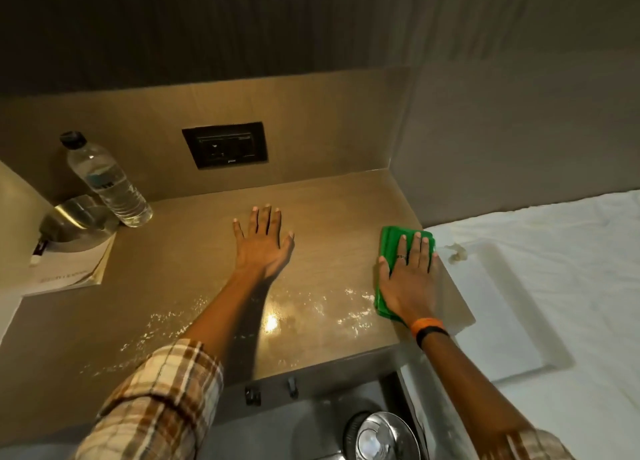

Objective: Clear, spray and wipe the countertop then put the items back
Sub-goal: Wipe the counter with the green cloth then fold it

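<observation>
Two hands lie flat on one smooth, shiny brown countertop (pixel 194 251) with wet drops. The left hand (pixel 265 243), mid-frame, is spread open and holds nothing. The right hand (pixel 410 272), at right, presses flat on one soft folded green cloth (pixel 389 245). One clear plastic water bottle (pixel 105 182) stands upper left.

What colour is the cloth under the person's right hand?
Bright green. The cloth lies flat beneath the right hand on the countertop, seen in the head view.
</observation>
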